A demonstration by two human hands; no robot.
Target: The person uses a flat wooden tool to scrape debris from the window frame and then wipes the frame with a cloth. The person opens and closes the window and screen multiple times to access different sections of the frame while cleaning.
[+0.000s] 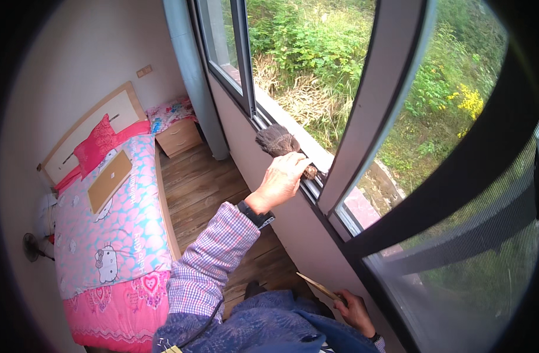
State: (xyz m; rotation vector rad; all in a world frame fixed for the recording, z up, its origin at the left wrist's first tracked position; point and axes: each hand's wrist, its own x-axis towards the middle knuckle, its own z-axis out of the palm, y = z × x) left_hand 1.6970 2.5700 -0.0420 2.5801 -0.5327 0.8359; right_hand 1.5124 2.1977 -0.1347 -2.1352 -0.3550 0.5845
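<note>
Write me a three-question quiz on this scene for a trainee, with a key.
1. Which hand holds the dark-bristled brush at the window track?
2. True or false: the right hand is empty.
3. Fill in: the tan board lies on the ____.

Key:
1. The left hand.
2. False; it holds a thin wooden stick.
3. Bed.

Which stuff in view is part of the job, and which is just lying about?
In use:
- dark bristly brush, in the left hand
- window track, beneath it
- thin stick, in the right hand

Lying about:
- red pillow
- tan board, on the bed
</note>
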